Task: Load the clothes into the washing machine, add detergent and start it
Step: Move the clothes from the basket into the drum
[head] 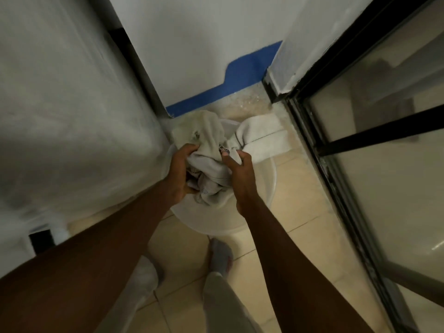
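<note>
Head view — left hand [179,173] and right hand [241,175], fingers curled, both grip crumpled pale grey clothes [211,162] over a round translucent white plastic basin [264,195] on beige floor tiles [300,212].

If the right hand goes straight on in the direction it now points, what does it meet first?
The right hand grips the clothes; straight on it would probably meet the white towel over the basin rim, though depth is unclear.

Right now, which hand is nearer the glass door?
Right. The right hand grips the clothes on the side toward the glass door; the left hand grips them farther off, beside the wrapped appliance.
</note>
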